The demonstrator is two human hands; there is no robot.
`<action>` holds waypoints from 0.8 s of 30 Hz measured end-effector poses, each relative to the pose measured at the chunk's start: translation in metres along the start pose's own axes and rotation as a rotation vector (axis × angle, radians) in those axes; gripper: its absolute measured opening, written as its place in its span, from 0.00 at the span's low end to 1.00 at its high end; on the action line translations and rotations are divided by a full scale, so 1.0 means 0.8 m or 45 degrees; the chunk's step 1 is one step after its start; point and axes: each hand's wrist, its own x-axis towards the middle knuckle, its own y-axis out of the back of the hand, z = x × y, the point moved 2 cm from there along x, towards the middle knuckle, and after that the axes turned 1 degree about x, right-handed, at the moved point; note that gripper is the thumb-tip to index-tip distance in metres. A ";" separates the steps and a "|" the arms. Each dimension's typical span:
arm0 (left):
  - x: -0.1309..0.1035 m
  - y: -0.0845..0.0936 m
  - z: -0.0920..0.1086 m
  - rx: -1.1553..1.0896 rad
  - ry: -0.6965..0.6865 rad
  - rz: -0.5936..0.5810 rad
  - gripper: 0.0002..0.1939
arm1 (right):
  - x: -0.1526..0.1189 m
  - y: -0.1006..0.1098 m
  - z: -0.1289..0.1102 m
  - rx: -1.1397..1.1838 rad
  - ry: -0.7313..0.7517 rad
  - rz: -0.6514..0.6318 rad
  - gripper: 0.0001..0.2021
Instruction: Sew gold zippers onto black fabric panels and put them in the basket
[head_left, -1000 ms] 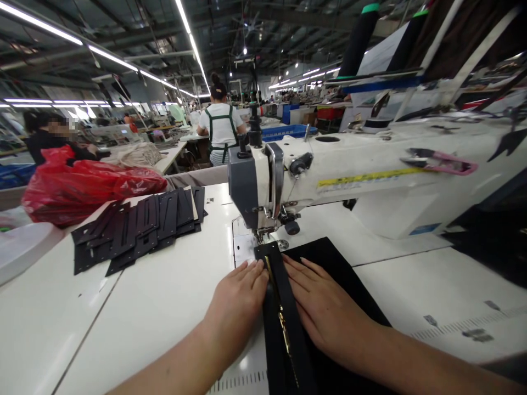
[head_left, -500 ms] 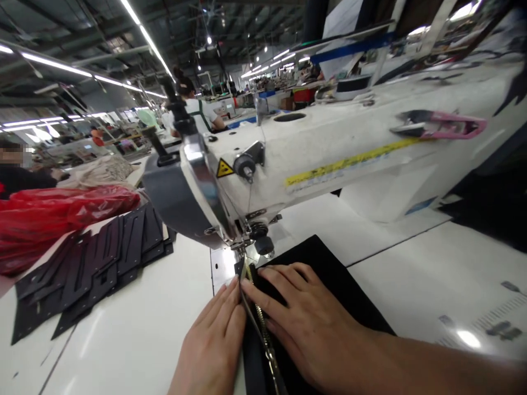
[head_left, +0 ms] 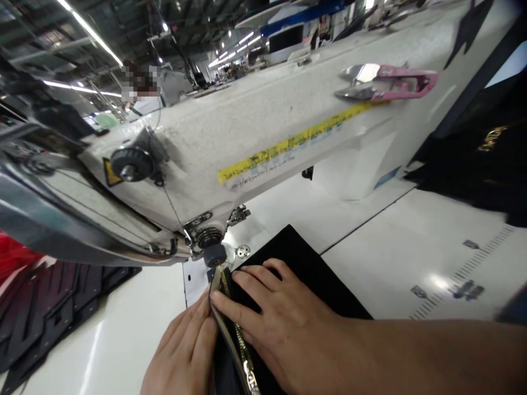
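Observation:
My right hand (head_left: 280, 323) lies flat on a black fabric piece (head_left: 300, 269), its fingers stretched out and its index fingertip at a gold-toothed zipper (head_left: 240, 334). Along the left side of the zipper, a narrow dark strip with a pale edge (head_left: 225, 329) stands slightly raised. My left hand (head_left: 185, 351) rests beside this strip, fingers extended and close together, the tips touching its edge. The zipper's far end runs up under the head of a white sewing machine (head_left: 280, 120). The needle is hidden behind a black round knob (head_left: 214, 255).
Black cut pieces with small holes (head_left: 61, 307) lie heaped on the left of the white table (head_left: 119, 340), near red plastic (head_left: 16, 255). Pink thread snips (head_left: 387, 82) sit against the machine arm. Dark fabric (head_left: 473, 159) lies at right; a person (head_left: 142, 99) is beyond the machine.
My view has come closer to the machine, whose head now appears larger and further left. Both hands keep much the same hold on the fabric and zipper.

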 end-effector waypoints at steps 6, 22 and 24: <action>0.006 0.002 0.008 0.014 0.047 -0.083 0.17 | -0.003 -0.003 0.000 -0.031 0.029 0.036 0.23; -0.001 -0.003 0.026 -0.018 0.210 0.069 0.18 | -0.007 -0.007 -0.003 -0.285 0.198 -0.052 0.29; -0.002 -0.004 0.025 -0.018 0.194 0.069 0.18 | -0.006 -0.008 -0.003 -0.298 0.216 -0.073 0.29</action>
